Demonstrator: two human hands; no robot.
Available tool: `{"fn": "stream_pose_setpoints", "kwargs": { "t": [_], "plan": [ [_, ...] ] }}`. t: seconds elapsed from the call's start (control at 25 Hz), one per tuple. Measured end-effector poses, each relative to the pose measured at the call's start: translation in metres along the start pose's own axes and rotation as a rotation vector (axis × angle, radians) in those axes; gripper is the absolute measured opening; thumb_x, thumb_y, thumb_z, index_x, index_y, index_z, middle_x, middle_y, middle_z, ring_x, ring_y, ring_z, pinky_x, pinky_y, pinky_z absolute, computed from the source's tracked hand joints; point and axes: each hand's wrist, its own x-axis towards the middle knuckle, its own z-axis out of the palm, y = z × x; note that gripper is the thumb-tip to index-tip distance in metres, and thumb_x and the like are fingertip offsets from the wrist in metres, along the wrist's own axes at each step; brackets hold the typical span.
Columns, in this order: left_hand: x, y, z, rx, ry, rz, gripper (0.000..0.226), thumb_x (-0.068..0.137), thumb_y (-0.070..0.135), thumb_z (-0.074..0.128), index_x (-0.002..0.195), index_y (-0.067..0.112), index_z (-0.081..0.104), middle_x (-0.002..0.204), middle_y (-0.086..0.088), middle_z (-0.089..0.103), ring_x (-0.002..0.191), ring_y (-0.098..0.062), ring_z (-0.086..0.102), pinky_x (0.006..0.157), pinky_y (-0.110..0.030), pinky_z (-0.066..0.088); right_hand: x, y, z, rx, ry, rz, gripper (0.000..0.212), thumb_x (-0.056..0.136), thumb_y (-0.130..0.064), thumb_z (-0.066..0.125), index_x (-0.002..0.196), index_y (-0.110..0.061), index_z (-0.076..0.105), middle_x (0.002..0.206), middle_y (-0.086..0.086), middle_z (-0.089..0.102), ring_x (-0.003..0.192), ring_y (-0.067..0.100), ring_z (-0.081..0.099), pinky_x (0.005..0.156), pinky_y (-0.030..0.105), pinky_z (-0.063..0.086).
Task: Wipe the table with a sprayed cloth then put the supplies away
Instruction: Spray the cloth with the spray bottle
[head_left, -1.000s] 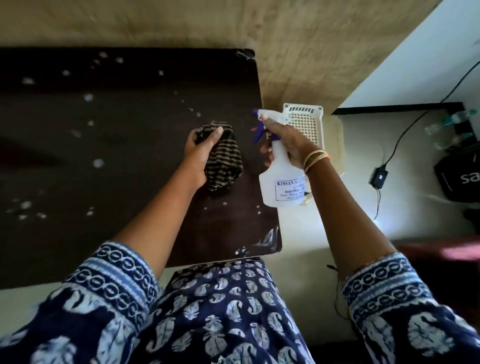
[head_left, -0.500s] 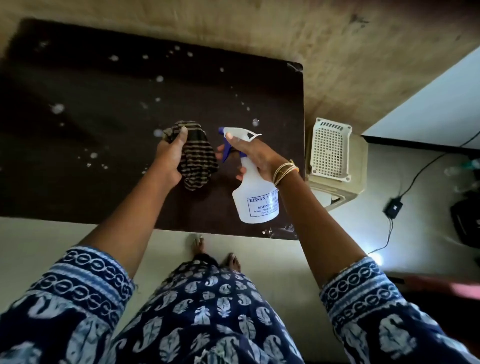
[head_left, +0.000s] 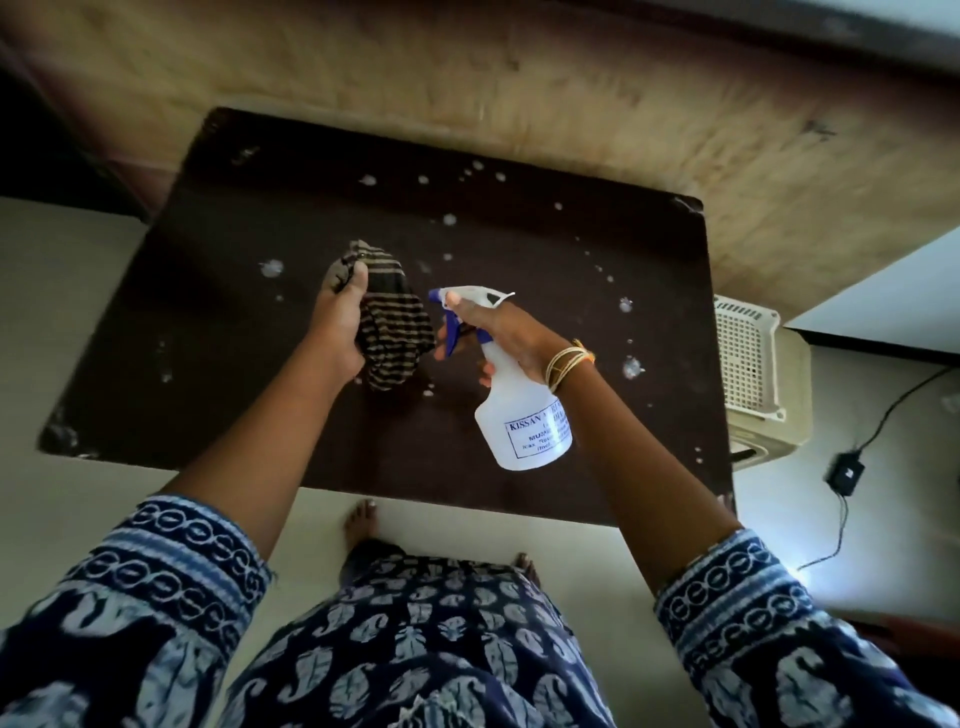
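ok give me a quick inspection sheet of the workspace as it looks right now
surface: dark table, dotted with white splashes, not yet wiped
job's things: striped cloth bunched in the left hand; white spray bottle with blue trigger, nozzle aimed at the cloth
clutter: nothing seen on the table besides the splashes
grippers: left hand closed on the cloth; right hand wrapped round the bottle neck, fingers at the trigger
cables: black cable with a small adapter on the floor to the right
surroundings: white perforated basket on a beige box beside the table's right edge; pale floor, bare feet below
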Motion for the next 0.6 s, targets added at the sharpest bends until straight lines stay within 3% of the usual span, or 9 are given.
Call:
{"fn": "stream_pose_setpoints", "kwargs": {
  "t": [0.12,0.2,0.4,0.52,0.6],
  "plan": [
    [0.018,0.033,-0.031,0.002,-0.049,-0.045,0.044,0.094,0.040,0.058,0.131,0.017,0.054,0.117,-0.013,0.068,0.099,-0.030,0.070,0.074,-0.047,0.058,0.028,-0.022,0.048,-0.006,0.053,-0.053,0.050,0.098,-0.057,0.040,0.122,-0.019,0.060,0.095,0.020,0.072,0.052,0.010,0.063,0.057,0.029,0.048],
    [0.027,0.047,-0.045,-0.003,-0.065,-0.062,0.041,0.095,0.038,0.056,0.129,0.015,0.055,0.116,-0.014,0.068,0.097,-0.030,0.070,0.069,-0.043,0.058,0.042,-0.030,0.071,0.005,0.131,-0.068,0.049,0.100,-0.054,0.039,0.122,-0.016,0.060,0.091,0.021,0.072,0.047,0.010,0.060,0.047,0.024,0.046],
    [0.037,0.060,-0.061,-0.045,-0.098,-0.100,0.015,0.097,0.032,0.055,0.109,0.023,0.059,0.104,-0.010,0.069,0.090,-0.027,0.069,0.069,-0.043,0.056,0.063,-0.036,0.100,-0.063,0.309,-0.112,0.037,0.098,-0.051,0.047,0.101,-0.020,0.066,0.067,0.013,0.063,0.050,0.022,0.058,0.037,0.023,0.040],
    [0.045,0.065,-0.068,-0.026,-0.111,-0.088,0.026,0.096,0.033,0.057,0.121,0.025,0.055,0.112,-0.010,0.067,0.098,-0.028,0.068,0.078,-0.047,0.057,0.068,-0.033,0.102,-0.110,0.314,-0.062,0.043,0.096,-0.055,0.047,0.109,-0.018,0.065,0.074,0.014,0.069,0.063,0.033,0.067,0.039,0.024,0.042],
    [0.049,0.066,-0.070,-0.014,-0.109,-0.068,0.031,0.096,0.033,0.057,0.126,0.026,0.053,0.118,-0.010,0.065,0.102,-0.029,0.067,0.083,-0.049,0.056,0.066,-0.036,0.100,-0.143,0.277,-0.068,0.041,0.098,-0.052,0.044,0.114,-0.019,0.063,0.084,0.015,0.073,0.072,0.028,0.072,0.040,0.023,0.043]
  ]
}}
